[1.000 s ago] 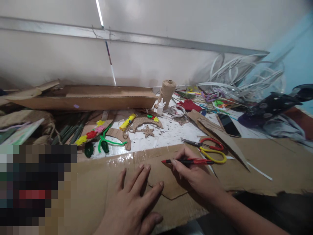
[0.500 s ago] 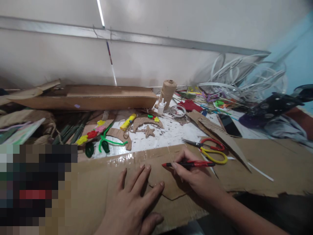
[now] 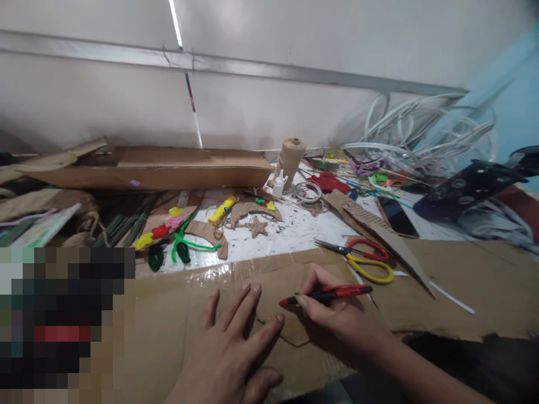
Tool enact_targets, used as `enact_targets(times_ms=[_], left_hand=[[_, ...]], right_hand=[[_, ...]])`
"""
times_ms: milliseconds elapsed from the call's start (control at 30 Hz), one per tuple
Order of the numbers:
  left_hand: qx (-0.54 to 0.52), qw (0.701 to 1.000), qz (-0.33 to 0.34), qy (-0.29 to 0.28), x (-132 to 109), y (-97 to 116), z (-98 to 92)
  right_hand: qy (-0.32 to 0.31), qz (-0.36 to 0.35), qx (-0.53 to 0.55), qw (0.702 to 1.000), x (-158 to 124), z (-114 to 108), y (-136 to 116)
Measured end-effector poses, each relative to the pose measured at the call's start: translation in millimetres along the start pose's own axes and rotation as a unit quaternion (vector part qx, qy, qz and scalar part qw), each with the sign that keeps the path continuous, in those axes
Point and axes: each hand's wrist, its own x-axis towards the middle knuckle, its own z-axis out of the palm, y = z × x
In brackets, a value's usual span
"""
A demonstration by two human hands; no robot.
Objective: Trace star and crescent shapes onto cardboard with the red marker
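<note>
Left hand (image 3: 229,342): laid flat with the fingers spread and nothing gripped, the sheet pressed beneath it and the left side of the piece covered by a fingertip
Right hand (image 3: 339,321): closed in a writing grip, the pen pinched between thumb and fingers
Pen (image 3: 328,294): slim, smooth, black and red, held at a slant with its red tip pointed left over the piece; contact with the surface cannot be told
Piece (image 3: 295,328): flat brown cardboard, cut to an angular near edge, placed on the sheet between the hands
Sheet (image 3: 158,325): broad brown cardboard, glossy in a patch along its far edge
Scissors (image 3: 347,250): metal blades pointed left, looped handles of red and yellow, set on the far right side of the right hand
Star (image 3: 258,226): small, rough, fibrous, laid at the far side, just near of a curved crescent (image 3: 246,211) covered in the same coarse texture
Tube (image 3: 222,210): yellow, rounded, tilted beside the crescent
Spool (image 3: 291,160): brown twine wound into an upright cylinder, a white plastic bottle (image 3: 279,184) stood before it
Flowers (image 3: 160,232): fuzzy, yellow, red and pink, lined up at far left
</note>
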Motion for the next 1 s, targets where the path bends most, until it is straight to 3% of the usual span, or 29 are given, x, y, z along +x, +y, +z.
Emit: enact_targets(times_ms=[167,400,533,833,1000], left_hand=[[-0.014,1.0,0.0,-0.004,-1.0,-0.2,-0.3],[-0.033,0.999,-0.01,-0.014,-0.8,-1.6,-0.4],[-0.007,1.0,0.001,-0.008,-0.4,-0.7,-0.1],[0.022,1.0,0.013,0.018,2.6,0.7,5.0],[0.028,0.999,0.023,0.005,3.0,-3.7,4.0]], right_hand=[[-0.029,0.003,0.022,0.999,-1.4,-0.9,-1.4],[0.016,0.035,0.14,0.989,0.6,-2.4,18.8],[0.038,0.037,0.107,0.993,2.1,-3.6,18.5],[0.02,0.021,0.067,0.997,4.7,-4.5,15.2],[0.012,0.029,0.065,0.997,5.2,-2.7,17.6]])
